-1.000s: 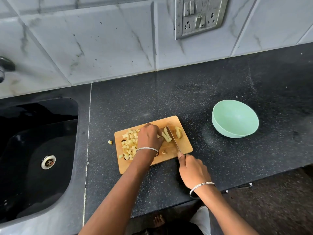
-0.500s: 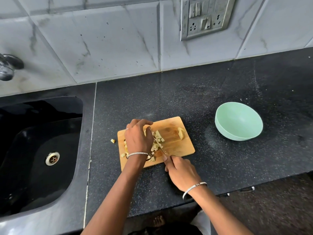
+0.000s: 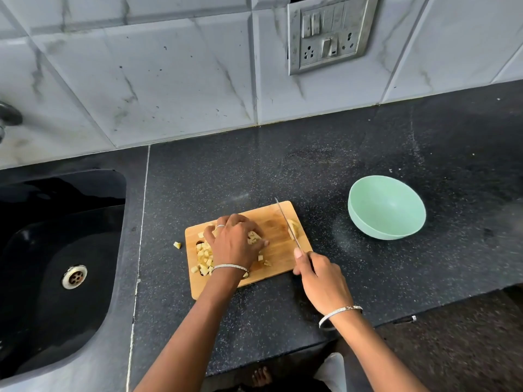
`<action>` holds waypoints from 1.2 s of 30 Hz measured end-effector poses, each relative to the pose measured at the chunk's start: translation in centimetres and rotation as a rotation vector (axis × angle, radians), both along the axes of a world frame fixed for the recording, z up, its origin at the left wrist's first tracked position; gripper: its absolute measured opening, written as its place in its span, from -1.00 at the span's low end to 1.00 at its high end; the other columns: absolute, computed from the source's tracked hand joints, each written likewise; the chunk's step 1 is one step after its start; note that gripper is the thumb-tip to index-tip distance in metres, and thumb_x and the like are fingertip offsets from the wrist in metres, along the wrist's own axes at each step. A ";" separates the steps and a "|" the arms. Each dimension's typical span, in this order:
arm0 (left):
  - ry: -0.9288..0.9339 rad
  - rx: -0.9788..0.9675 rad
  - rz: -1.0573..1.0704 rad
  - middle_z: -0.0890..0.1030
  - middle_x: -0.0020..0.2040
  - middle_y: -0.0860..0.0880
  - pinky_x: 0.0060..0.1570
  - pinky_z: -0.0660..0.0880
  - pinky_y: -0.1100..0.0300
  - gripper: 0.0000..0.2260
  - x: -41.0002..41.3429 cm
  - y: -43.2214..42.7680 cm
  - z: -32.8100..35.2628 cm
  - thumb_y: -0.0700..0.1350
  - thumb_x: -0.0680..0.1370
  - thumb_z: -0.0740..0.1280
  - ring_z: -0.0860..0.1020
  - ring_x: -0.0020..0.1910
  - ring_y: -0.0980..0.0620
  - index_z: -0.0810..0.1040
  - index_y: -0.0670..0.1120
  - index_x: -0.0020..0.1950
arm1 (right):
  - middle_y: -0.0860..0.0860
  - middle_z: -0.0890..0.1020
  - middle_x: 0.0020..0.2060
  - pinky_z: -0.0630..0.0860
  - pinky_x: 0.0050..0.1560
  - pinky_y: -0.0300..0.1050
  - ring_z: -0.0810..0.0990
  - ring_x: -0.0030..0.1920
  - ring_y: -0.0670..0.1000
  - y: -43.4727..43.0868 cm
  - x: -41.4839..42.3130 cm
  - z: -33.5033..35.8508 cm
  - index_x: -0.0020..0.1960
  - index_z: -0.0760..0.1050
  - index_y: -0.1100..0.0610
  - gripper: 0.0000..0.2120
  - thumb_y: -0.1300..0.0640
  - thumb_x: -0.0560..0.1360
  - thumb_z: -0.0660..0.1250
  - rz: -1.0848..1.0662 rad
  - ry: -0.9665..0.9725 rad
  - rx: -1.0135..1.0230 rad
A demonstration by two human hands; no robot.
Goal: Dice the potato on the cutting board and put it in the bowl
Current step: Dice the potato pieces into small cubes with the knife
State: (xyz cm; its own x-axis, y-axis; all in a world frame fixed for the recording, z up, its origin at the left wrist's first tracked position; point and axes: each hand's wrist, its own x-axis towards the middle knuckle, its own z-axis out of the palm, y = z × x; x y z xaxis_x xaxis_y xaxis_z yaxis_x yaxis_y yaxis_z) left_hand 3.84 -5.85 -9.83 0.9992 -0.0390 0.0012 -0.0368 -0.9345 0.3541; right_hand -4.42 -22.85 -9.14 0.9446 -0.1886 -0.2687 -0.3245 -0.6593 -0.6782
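Observation:
A wooden cutting board [image 3: 278, 250] lies on the black counter with a heap of diced potato [image 3: 203, 257] on its left half. My left hand [image 3: 233, 241] sits cupped over that heap, fingers curled around the pieces. My right hand [image 3: 322, 281] grips the handle of a knife [image 3: 285, 222], whose blade slants across the board's right side. Just right of the blade is an uncut potato piece [image 3: 295, 229]. The mint-green bowl [image 3: 386, 207] stands empty on the counter to the right of the board.
One stray potato cube [image 3: 177, 245] lies on the counter left of the board. A black sink [image 3: 56, 250] fills the left side, with a tap [image 3: 8, 117] above it. A switch and socket plate [image 3: 328, 32] is on the tiled wall. The counter's front edge runs close below my right wrist.
The knife has moved right, from cutting beside my left hand to the lone piece at the board's right side. My left hand has settled over the diced heap.

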 end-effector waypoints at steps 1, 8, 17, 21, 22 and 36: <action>-0.014 -0.005 0.017 0.52 0.18 0.16 0.24 0.15 -0.10 -0.83 0.0 0.2 -0.1 0.19 0.40 0.45 0.34 0.28 0.02 0.64 0.19 -0.07 | -0.02 0.64 -0.20 0.48 -0.03 0.01 0.59 -0.11 0.10 -0.1 0.0 0.1 -0.16 0.56 0.04 -0.51 -0.22 0.64 0.01 0.003 -0.002 0.011; -0.079 0.079 0.080 0.54 0.17 0.11 0.29 0.15 -0.11 -0.86 0.5 0.7 0.1 0.16 0.42 0.42 0.38 0.24 -0.02 0.66 0.15 -0.11 | -0.10 0.54 -0.40 0.45 -0.10 -0.03 0.59 -0.21 0.06 -1.0 0.3 -0.1 -0.20 0.54 0.04 -0.55 -0.16 0.65 0.04 -0.079 -0.069 0.051; 0.016 -0.175 -0.225 0.63 0.00 0.08 -0.01 0.49 0.10 -0.57 1.9 -3.8 1.1 0.09 0.35 0.54 0.57 0.02 0.01 0.54 0.07 0.17 | -0.01 0.60 -0.28 0.44 -0.04 0.01 0.58 -0.11 0.12 -2.1 0.2 -1.3 -0.19 0.56 0.03 -0.52 -0.20 0.64 0.02 -0.128 0.040 0.029; 0.113 -0.250 -0.150 0.63 -0.17 0.13 -0.15 0.46 0.21 -0.53 1.7 -5.4 0.5 0.01 0.32 0.58 0.60 -0.12 0.08 0.53 0.02 0.17 | 0.01 0.61 -0.22 0.47 0.04 0.02 0.59 -0.04 0.15 -2.3 0.0 -1.3 -0.17 0.56 0.04 -0.53 -0.19 0.65 0.03 -0.114 0.111 -0.001; 0.124 -0.267 -0.128 0.61 -0.20 0.13 -0.14 0.49 0.21 -0.55 1.6 -5.6 0.3 -0.01 0.32 0.59 0.61 -0.15 0.09 0.53 0.01 0.15 | 0.00 0.60 -0.23 0.47 0.04 0.02 0.59 -0.04 0.15 -2.3 0.0 -1.2 -0.16 0.56 0.05 -0.53 -0.18 0.65 0.03 -0.099 0.125 -0.006; 0.082 -0.311 -0.119 0.57 0.02 0.03 -0.06 0.55 0.12 -0.53 2.3 -5.8 -0.2 0.00 0.28 0.61 0.62 -0.17 0.05 0.60 0.06 0.15 | -0.04 0.59 -0.25 0.43 -0.04 -0.02 0.57 -0.05 0.15 -2.6 0.2 -1.4 -0.17 0.54 0.06 -0.53 -0.19 0.65 0.03 -0.061 0.107 0.000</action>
State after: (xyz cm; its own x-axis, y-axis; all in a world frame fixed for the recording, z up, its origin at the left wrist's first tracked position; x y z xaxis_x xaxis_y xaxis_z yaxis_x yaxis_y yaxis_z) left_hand 6.11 -11.65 -10.08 0.9850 -0.1657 -0.0488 -0.0989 -0.7722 0.6276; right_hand -4.25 -25.45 -10.49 0.8972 -0.2451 -0.3674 -0.4349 -0.6360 -0.6375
